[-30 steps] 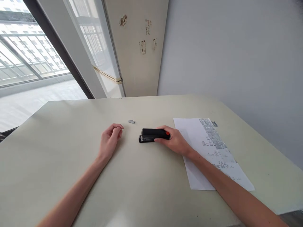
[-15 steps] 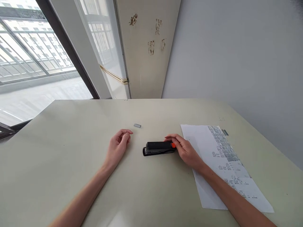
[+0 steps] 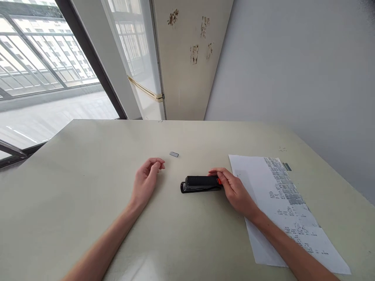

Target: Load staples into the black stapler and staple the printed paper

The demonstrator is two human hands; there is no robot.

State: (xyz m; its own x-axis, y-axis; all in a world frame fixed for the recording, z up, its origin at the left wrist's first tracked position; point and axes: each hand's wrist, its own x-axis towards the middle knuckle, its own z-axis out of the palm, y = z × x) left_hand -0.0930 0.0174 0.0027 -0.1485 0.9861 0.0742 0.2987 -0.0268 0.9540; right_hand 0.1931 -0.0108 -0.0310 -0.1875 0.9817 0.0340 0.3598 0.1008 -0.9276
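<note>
A black stapler [image 3: 200,183] with a red tab at its rear lies flat on the pale table [image 3: 88,164]. My right hand [image 3: 234,190] touches its rear end, fingertips pinched at the red tab. My left hand [image 3: 145,180] rests on its side on the table, left of the stapler, fingers loosely curled and holding nothing. A small strip of staples [image 3: 174,154] lies just beyond my left hand's fingertips.
A printed sheet of paper [image 3: 281,203] lies to the right under my right forearm, with another staple strip [image 3: 286,167] at its far corner. A grey wall runs along the table's right side; a window and a cream door stand behind.
My right hand has slid back from gripping over the stapler to only its rear end. The stapler now lies flat. The view has shifted slightly; my left hand stays put.
</note>
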